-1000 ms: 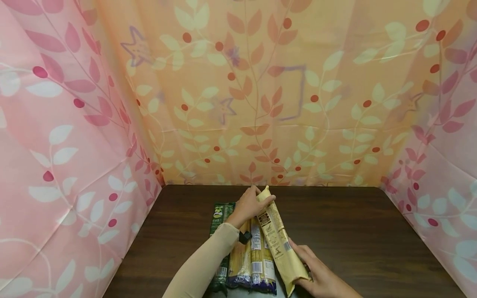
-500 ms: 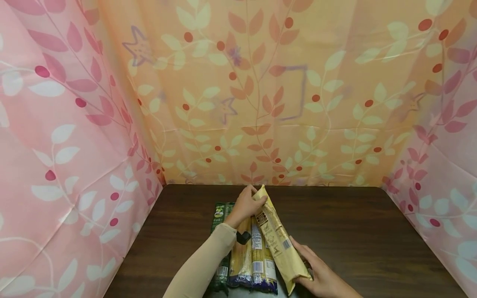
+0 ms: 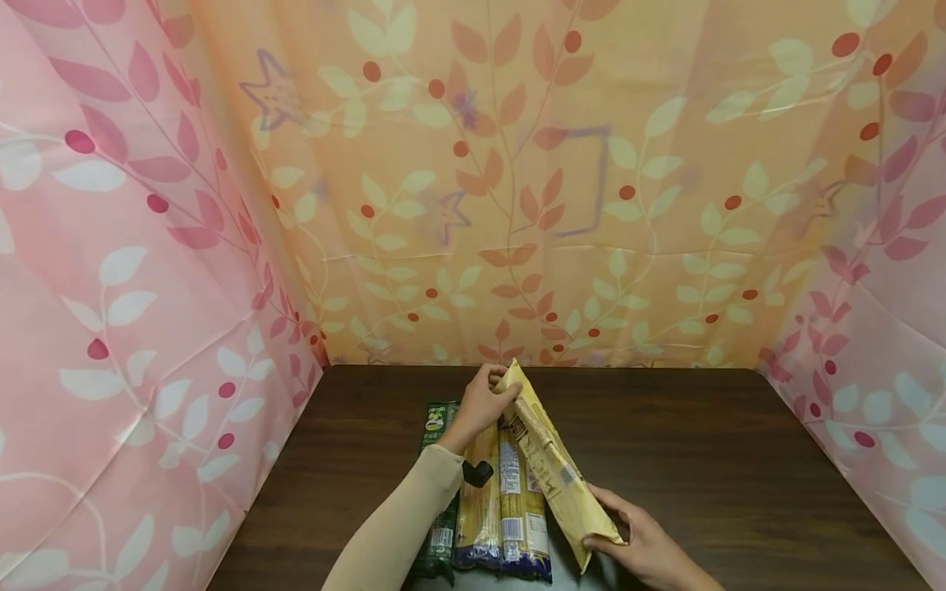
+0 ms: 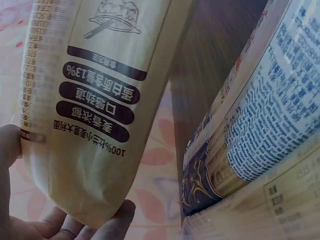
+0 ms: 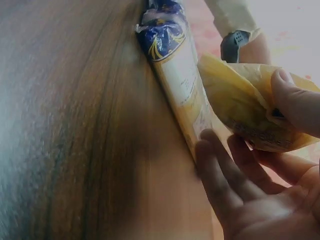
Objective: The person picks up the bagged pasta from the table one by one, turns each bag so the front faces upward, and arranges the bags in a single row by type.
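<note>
A pale yellow pasta packet [image 3: 556,469] slants above the table, raised at its far end. My left hand [image 3: 480,409] holds that far end, with thumb and fingers around its edges in the left wrist view. The near end is gripped by my right hand [image 3: 641,535]; in the right wrist view its thumb lies on the yellow packet [image 5: 245,107] and some fingers extend below. Left of it lie two clear pasta packs with dark blue ends, one pack [image 3: 479,517] beside another pack [image 3: 512,525]. A dark green pack [image 3: 441,529] lies farthest left, partly hidden by my left arm.
The packs lie side by side on the dark wooden table [image 3: 709,460]. A grey surface [image 3: 484,583] shows under their near ends. Patterned curtains hang behind the table [image 3: 517,205] and along both sides.
Both hands have kept hold of the yellow packet. Its far end has shifted left and slightly up, and the packet has rolled a little, its printed face narrowing. The other packs have stayed put.
</note>
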The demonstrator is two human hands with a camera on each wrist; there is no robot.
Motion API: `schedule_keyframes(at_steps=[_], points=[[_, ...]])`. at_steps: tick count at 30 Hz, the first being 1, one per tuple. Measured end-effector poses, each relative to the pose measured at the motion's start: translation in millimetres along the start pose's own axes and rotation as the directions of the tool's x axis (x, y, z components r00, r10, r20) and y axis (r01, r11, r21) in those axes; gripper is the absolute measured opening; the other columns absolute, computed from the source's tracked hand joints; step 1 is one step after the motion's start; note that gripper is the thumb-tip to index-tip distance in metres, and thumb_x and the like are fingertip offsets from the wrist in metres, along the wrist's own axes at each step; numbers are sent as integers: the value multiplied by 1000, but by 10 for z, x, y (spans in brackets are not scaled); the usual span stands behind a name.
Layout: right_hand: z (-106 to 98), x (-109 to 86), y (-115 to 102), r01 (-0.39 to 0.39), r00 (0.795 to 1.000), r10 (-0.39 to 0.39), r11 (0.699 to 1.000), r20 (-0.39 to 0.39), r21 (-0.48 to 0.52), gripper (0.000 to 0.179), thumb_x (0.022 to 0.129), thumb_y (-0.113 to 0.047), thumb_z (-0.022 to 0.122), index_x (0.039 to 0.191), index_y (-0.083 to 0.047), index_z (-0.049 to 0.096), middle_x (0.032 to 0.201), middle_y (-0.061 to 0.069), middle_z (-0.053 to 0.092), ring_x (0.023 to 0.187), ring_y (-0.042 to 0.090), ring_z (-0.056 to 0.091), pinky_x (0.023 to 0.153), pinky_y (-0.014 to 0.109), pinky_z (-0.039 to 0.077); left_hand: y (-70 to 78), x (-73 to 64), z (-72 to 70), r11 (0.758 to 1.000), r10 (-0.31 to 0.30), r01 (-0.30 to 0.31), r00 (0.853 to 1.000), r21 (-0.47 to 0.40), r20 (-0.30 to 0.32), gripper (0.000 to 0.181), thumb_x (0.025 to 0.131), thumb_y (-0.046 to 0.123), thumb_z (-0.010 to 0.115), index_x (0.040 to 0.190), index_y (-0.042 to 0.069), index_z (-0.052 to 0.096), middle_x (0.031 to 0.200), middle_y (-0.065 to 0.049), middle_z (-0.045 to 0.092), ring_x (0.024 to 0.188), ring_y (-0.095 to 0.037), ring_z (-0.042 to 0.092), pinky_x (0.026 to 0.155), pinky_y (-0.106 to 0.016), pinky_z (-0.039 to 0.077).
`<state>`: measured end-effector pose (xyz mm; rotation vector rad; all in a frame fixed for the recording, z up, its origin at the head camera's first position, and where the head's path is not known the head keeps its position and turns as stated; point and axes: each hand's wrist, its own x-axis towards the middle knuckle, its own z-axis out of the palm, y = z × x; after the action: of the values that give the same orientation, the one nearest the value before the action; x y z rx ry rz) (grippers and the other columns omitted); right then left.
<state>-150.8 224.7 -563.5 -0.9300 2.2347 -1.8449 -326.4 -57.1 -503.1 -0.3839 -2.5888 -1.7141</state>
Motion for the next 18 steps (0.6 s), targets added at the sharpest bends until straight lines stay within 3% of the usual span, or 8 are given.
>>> schedule_keyframes(at_steps=[3, 5, 7, 10, 13, 18], points=[[10, 9, 19, 28, 1000, -28, 998, 0, 50, 70, 101, 4, 71, 159, 15, 33, 157, -9, 48, 131, -4, 54, 96, 21, 57, -5, 0, 2, 999, 6, -6, 1000, -34, -7, 47, 106, 44, 70, 140, 13, 62, 129, -10, 64, 111, -28, 63, 90, -49, 58], [10, 24, 27, 40, 999, -41, 995, 11, 89, 72, 101, 6, 69, 161, 13, 29, 156, -20, 46, 134, -3, 54, 98, 22, 56, 0, -1, -1, 998, 11, -11, 1000, -54, -5, 48, 106, 45, 70, 141, 13, 63, 132, -10, 65, 117, -29, 63, 96, -51, 56], [5, 39, 23, 10, 999, -15, 991, 38, 132, 76, 102, 7, 68, 164, 8, 23, 152, -8, 55, 128, 2, 60, 95, 25, 58, 7, -3, -7, 996, 18, -17, 1000, -82, 8, 48, 106, 45, 70, 142, 14, 64, 136, -8, 65, 124, -29, 62, 102, -52, 54], [-8, 55, -5, -82, 994, 68, 979, 81, 186, 84, 103, 5, 67, 169, -2, 14, 139, 22, 63, 113, 14, 70, 87, 32, 61, 14, -2, -13, 993, 32, -28, 999, -117, 39, 48, 106, 44, 70, 144, 16, 63, 137, -8, 66, 125, -30, 63, 103, -53, 54], [-15, 63, -27, -146, 987, 131, 972, 94, 184, 91, 103, 3, 69, 171, -9, 9, 138, 43, 54, 110, 19, 71, 84, 36, 61, 21, -5, -11, 991, 32, -23, 997, -135, 68, 51, 107, 44, 69, 148, 16, 60, 137, -10, 67, 120, -33, 65, 95, -50, 56], [-7, 42, -25, -117, 992, 111, 986, 53, 115, 93, 101, 3, 72, 172, -10, 13, 156, 44, 34, 132, 10, 60, 90, 35, 59, 38, -28, 0, 988, 18, -2, 995, -151, 100, 53, 107, 45, 67, 148, 14, 56, 142, -13, 66, 124, -36, 64, 98, -53, 55]])
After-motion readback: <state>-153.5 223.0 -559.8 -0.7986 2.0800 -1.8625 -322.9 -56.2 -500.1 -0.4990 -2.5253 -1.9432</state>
